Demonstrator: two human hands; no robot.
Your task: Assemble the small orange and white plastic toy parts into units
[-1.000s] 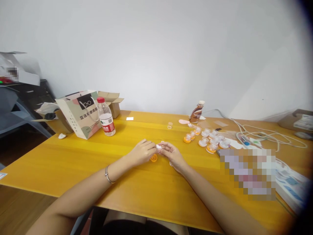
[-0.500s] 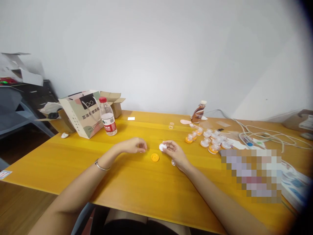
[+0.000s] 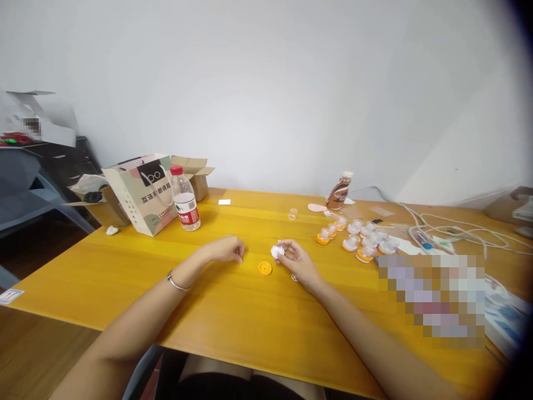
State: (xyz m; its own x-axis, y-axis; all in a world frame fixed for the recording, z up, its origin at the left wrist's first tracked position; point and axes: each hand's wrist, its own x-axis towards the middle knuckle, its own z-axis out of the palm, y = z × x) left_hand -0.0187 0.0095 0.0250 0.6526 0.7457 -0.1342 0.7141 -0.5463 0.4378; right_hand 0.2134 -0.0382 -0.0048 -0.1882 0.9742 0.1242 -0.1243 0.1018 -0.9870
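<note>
My right hand (image 3: 297,261) pinches a small white round disc (image 3: 277,252) between thumb and fingers, just above the table. Left of that hand and slightly lower, a yellow-orange round plastic piece (image 3: 265,268) with a small hole in its centre lies flat. A small white piece with dark openings (image 3: 295,278) is partly hidden under my right hand. My left hand (image 3: 227,249), with a bangle at the wrist, is to the left of the yellow piece and apart from it. Its fingers are curled in, and whether they hold anything is hidden.
Several clear-topped orange and white pieces (image 3: 366,241) cluster at the right, near a brown drink bottle (image 3: 339,191) and cables (image 3: 449,225). A clear ring (image 3: 292,214) lies farther back. At the left stand a red-capped water bottle (image 3: 186,203), a paper bag (image 3: 144,197) and cardboard boxes.
My left hand has drawn slightly left, away from the yellow piece, and its fingers have curled in more. My right hand keeps the white disc in nearly the same place.
</note>
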